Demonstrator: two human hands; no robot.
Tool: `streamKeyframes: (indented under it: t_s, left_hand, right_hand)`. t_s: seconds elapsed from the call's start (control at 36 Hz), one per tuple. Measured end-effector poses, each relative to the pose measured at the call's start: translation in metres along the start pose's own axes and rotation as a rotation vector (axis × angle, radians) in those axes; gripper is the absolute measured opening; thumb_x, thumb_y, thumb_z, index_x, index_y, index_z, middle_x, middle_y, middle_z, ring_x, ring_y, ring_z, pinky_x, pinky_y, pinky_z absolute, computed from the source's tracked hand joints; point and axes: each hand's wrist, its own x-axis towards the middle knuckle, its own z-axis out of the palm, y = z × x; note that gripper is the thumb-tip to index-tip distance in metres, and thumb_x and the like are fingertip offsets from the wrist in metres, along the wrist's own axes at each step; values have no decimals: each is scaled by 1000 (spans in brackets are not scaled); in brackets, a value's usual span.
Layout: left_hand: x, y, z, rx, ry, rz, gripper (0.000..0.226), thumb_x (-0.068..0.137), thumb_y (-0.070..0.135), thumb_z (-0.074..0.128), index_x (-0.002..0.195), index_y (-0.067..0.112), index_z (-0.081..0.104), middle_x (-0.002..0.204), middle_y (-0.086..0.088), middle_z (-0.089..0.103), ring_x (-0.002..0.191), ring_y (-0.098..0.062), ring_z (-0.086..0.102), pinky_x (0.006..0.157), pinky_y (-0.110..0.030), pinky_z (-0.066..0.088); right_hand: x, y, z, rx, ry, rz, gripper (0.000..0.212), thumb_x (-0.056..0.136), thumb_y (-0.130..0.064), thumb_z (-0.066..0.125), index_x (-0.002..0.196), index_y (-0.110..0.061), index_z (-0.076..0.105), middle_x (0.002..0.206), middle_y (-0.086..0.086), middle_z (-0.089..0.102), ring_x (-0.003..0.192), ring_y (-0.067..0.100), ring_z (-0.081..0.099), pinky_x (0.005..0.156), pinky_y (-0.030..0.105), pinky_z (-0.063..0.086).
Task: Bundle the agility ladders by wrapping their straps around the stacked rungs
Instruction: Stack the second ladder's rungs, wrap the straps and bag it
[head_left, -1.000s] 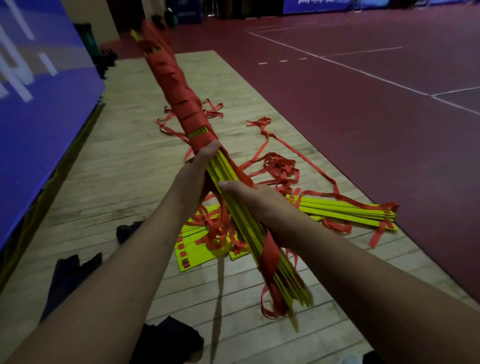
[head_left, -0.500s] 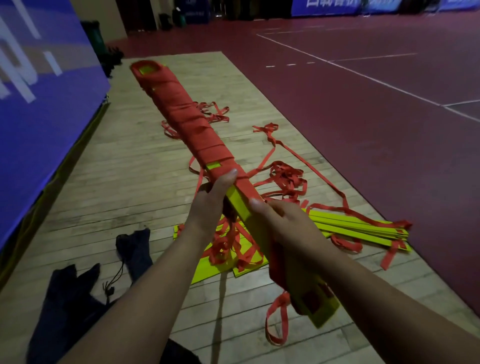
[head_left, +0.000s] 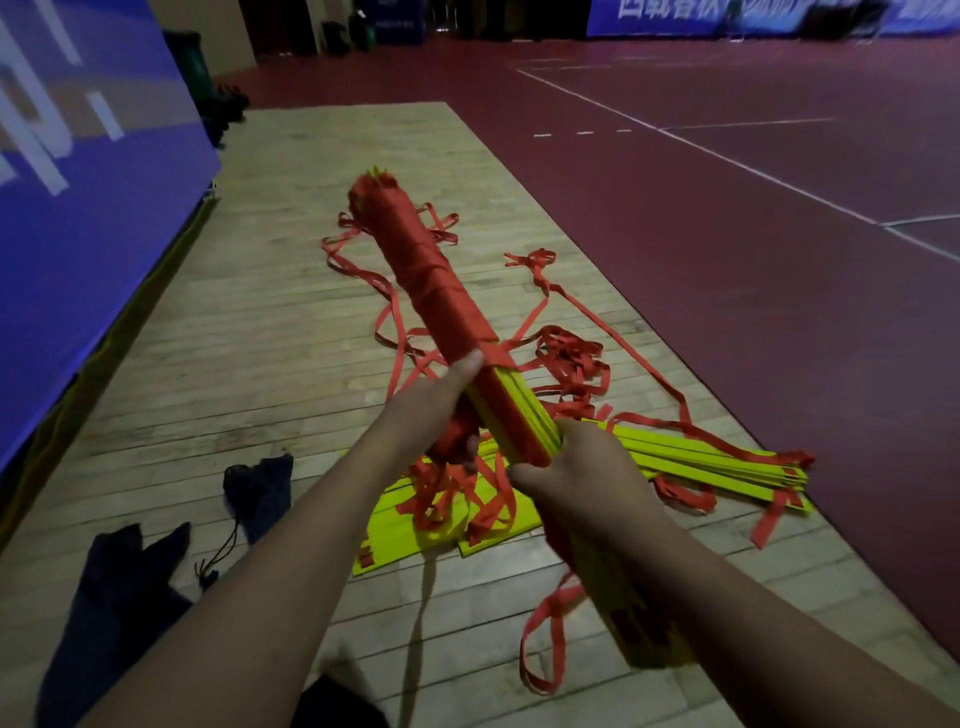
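Observation:
I hold a stack of yellow ladder rungs (head_left: 514, 410) out over the floor. Its far half is wound in red strap (head_left: 421, 265); the bare yellow part shows between my hands. My left hand (head_left: 436, 410) grips the stack from the left, thumb lying along its top edge, with bunched red strap under its palm. My right hand (head_left: 576, 473) grips the stack nearer to me; the near end runs under my right forearm. A red strap loop (head_left: 545, 644) hangs from that end. More yellow rungs (head_left: 717, 467) and tangled red straps (head_left: 566, 358) lie on the wooden floor below.
The wooden strip (head_left: 270, 332) borders a red court floor (head_left: 727, 249) on the right and a blue banner wall (head_left: 78, 197) on the left. Dark cloth bags (head_left: 135, 577) lie at lower left. A green bin (head_left: 195, 62) stands at the far left.
The bundle has turned about its length, so the rung edges now face up, and its far end has dropped lower. Both hands kept their grip.

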Motion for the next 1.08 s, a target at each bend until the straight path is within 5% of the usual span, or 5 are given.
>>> streamKeyframes:
  t_s: [0.17, 0.39, 0.53, 0.86, 1.08]
  left_hand:
    - [-2, -24, 21, -63, 116, 6, 44, 73, 59, 77, 75, 16, 68, 56, 3, 60, 53, -16, 57, 54, -27, 44]
    - [-12, -17, 10, -429, -97, 190, 33, 53, 34, 70, 80, 15, 68, 68, -1, 67, 62, -16, 65, 56, -24, 51]
    - [-18, -13, 15, -468, -131, 249, 52, 57, 42, 68, 95, 7, 68, 79, -6, 69, 74, -20, 66, 69, -33, 53]
    - [-22, -8, 20, -15, -110, 68, 67, 57, 73, 62, 78, 10, 68, 63, -8, 61, 50, -22, 57, 55, -31, 47]
    - [-31, -15, 34, -244, 163, 76, 43, 80, 52, 74, 67, 12, 66, 60, -5, 57, 51, -16, 54, 46, -21, 43]
  right_hand:
    - [-16, 3, 17, -457, 107, -124, 46, 89, -58, 59, 100, -23, 31, 83, -6, 51, 76, 21, 58, 63, 34, 40]
    - [-9, 8, -13, 333, -228, 56, 67, 76, -55, 80, 124, -25, 44, 113, -1, 62, 95, 17, 67, 86, 41, 59]
    - [-30, 5, -22, 606, -504, 19, 22, 91, -29, 71, 105, -14, 61, 78, 8, 74, 70, 28, 71, 66, 36, 60]
    - [-44, 10, -5, -175, 207, -84, 44, 86, -50, 71, 111, -22, 49, 89, -4, 64, 79, 18, 64, 66, 35, 52]
    - [-53, 11, 22, -303, 257, -195, 36, 95, -40, 60, 117, -24, 37, 98, -6, 56, 86, 17, 58, 73, 33, 51]
